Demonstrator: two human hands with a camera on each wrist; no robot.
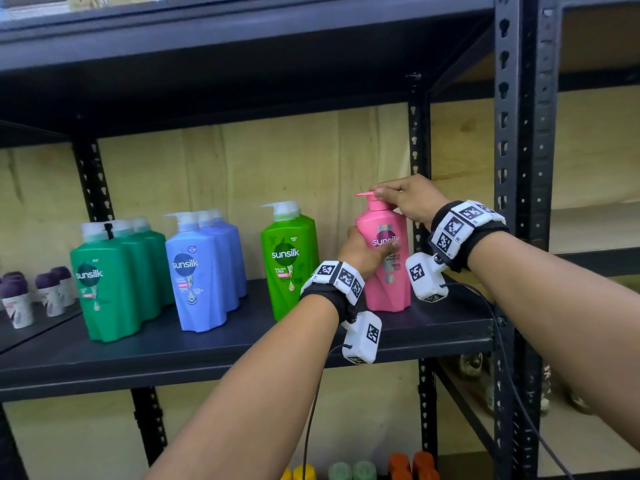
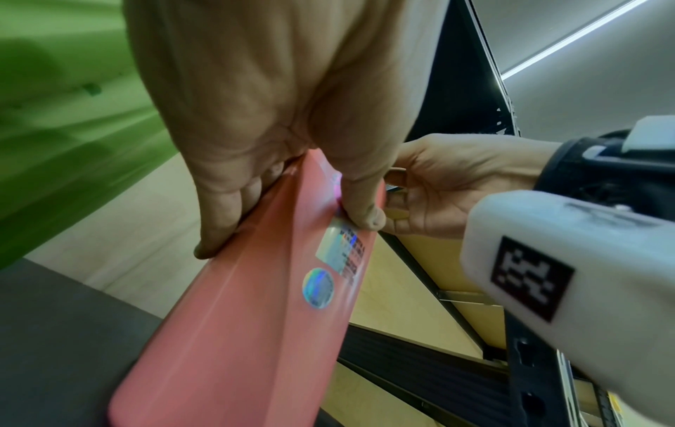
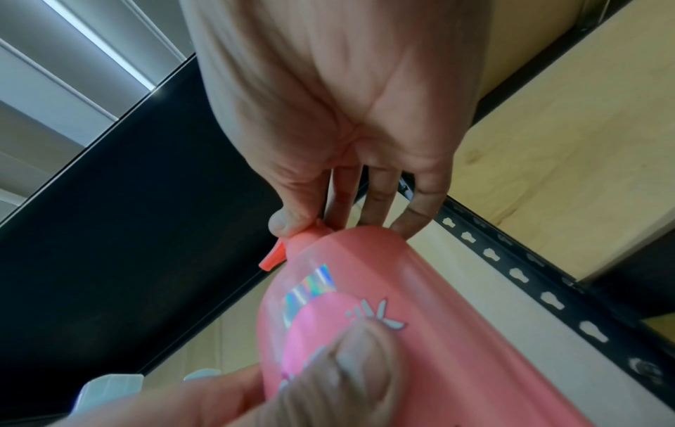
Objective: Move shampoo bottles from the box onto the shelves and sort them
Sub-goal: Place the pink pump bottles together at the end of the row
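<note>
Fingers (image 2: 219,219) of the left hand (image 1: 363,252) wrapped the middle of the pink bottle (image 1: 389,271), thumb across its front label, while the right hand (image 1: 412,199) pinched the pump head (image 1: 372,195) from above between thumb and fingers. That pink bottle stood upright on the dark shelf (image 1: 207,355), its base on the board, to the right of the light-green bottle (image 1: 289,261) and apart from it, close to the shelf's right rear post (image 1: 417,161).

By its look it was a rigid, glossy plastic bottle, probably full and fairly heavy, and likely slippery on its smooth sides. The narrowed middle seemed the safest place to take hold; the thin pump spout looked like the weak point, fit for steering or turning but not for lifting.

Further left of the pink bottle stood a row of blue bottles (image 1: 204,268), then a row of dark-green bottles (image 1: 110,282), and beyond those some small purple-capped containers (image 1: 20,299).
</note>
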